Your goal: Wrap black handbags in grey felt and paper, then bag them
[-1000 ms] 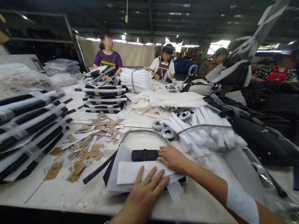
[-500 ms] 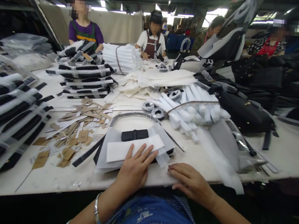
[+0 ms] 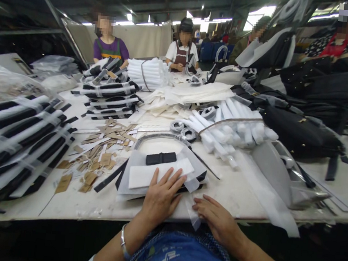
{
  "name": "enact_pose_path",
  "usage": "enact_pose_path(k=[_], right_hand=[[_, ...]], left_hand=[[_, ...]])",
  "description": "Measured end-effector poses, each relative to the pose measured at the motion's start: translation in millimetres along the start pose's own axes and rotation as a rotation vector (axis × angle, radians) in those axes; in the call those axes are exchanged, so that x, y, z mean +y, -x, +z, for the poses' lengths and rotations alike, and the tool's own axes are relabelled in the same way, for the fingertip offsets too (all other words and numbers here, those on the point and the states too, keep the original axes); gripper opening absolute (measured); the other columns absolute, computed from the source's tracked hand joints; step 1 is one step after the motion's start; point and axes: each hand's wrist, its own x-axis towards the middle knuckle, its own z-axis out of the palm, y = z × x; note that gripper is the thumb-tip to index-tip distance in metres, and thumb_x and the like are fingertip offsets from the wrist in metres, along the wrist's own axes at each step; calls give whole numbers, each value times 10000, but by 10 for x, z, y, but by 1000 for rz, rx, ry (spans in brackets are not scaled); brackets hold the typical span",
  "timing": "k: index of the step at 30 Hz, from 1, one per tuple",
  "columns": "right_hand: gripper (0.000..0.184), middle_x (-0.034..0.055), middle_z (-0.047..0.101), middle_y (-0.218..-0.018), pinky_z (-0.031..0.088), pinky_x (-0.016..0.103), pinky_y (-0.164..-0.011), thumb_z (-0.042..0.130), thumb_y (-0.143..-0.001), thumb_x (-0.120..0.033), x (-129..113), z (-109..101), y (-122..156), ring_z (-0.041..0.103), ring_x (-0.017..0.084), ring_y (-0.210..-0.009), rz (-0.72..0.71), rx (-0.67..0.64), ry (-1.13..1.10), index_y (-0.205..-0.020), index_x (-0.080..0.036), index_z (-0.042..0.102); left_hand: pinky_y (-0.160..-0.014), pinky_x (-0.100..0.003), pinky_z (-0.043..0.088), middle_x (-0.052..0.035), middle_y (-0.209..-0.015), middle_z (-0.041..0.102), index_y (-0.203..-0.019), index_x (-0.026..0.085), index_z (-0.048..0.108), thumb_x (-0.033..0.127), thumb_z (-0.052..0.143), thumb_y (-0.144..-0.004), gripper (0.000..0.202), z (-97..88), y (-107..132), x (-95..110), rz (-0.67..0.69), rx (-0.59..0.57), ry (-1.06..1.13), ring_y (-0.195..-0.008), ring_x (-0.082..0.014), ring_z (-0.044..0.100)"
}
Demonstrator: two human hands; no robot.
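Observation:
My left hand lies flat, fingers spread, on a white foam strip. The foam rests over a translucent sheet on a black bag whose wrapped handle arches toward the far side. A rolled black strap sits just beyond the foam. At the table's front edge, my right hand has its fingers together at a clear tape strip; the fingertips touch it, and the thumb side is partly hidden. Another clear piece sticks out from the bag's right side.
Wrapped black-and-white straps are piled at left, beside brown tags. Bundled white foam rolls and a grey panel lie at right, with black bags behind. Coworkers stand across the table.
The view has swung left, shifting everything rightward. My right hand has come to a clear tape strip that now shows between my hands. My left hand stays on the foam.

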Motion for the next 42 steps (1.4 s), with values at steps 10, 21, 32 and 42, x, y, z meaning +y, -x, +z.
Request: enact_pose_path(k=[10, 21, 32, 42], right_hand=[[190, 59, 741, -1000, 510, 349, -1029, 530, -945, -114, -69, -231, -7, 695, 144, -960, -59, 21, -86, -1116, -164, 594], [491, 78, 716, -1167, 522, 427, -1017, 578, -917, -83, 165, -261, -579, 607, 223, -1176, -27, 253, 206, -1386, -214, 519], [630, 122, 451, -1517, 365, 546, -1159, 457, -872, -52, -3, -218, 198, 319, 289, -1456, -16, -205, 247, -1494, -129, 393], [362, 137, 720, -1182, 503, 415, -1054, 365, -1011, -159, -12, 28, -36, 623, 199, -1207, -148, 21, -13, -1269, -131, 617]], left_hand=[[-1221, -557, 99, 6, -1453, 536, -1434, 312, 462, 234, 484, -994, 448, 106, -1, -35, 39, 69, 6, -1386, -224, 444], [-1153, -515, 345, -36, -1476, 512, -1476, 215, 414, 181, 417, -1008, 469, 136, -12, -50, 94, 46, -68, -1342, -252, 495], [-1154, -509, 361, -25, -1495, 486, -1477, 227, 420, 147, 429, -999, 485, 159, 6, -76, 92, 57, -16, -1367, -260, 467], [-1140, -515, 386, -10, -1514, 456, -1489, 291, 397, 152, 444, -997, 513, 156, 3, -75, 87, 63, -54, -1381, -260, 452]])
